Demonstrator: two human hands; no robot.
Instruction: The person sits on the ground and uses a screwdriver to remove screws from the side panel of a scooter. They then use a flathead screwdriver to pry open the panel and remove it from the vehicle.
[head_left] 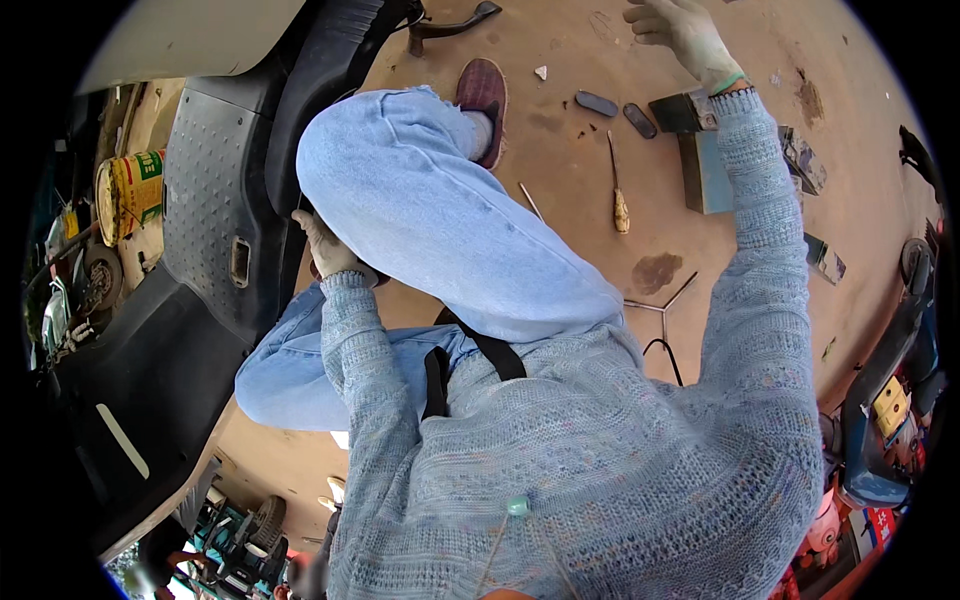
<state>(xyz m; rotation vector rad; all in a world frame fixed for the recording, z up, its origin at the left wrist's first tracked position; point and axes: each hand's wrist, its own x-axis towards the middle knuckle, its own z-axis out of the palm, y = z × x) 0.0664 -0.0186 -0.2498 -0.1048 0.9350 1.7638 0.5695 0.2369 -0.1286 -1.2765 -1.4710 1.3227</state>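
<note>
Brown, stained floor [560, 270], workshop-like, with vehicles and parts crowding both rims of the view. Item: black ribbed-and-studded vehicle panel [210, 190], long, running down the left side, a small slot near its right edge. Item: left hand [328, 248], light glove, below the bent knee of the pale blue jeans [430, 190], its fingertips at the panel's right edge; the finger ends are partly hidden, so whether they pinch, press or merely rest there cannot be told. Item: right hand [685, 38], whitish glove with green cuff, stretched far forward at the upper edge, fingers extended, slightly parted and loosely bent. Item: blue-grey box [707, 175] with a dark block [676, 113] at its upper end, both near the right wrist. Items: two dark oval pieces [597, 103], side by side and apart, left of the block. Item: screwdriver [621, 212], yellowish handle, shaft pointing away from the wearer. Item: three-armed metal tool [664, 308], near the right forearm, beyond a dark stain [656, 273]. Item: dark red shoe [484, 110], on the wearer's foot. Item: yellow tub [131, 195], seemingly on its side, beyond the panel.
</note>
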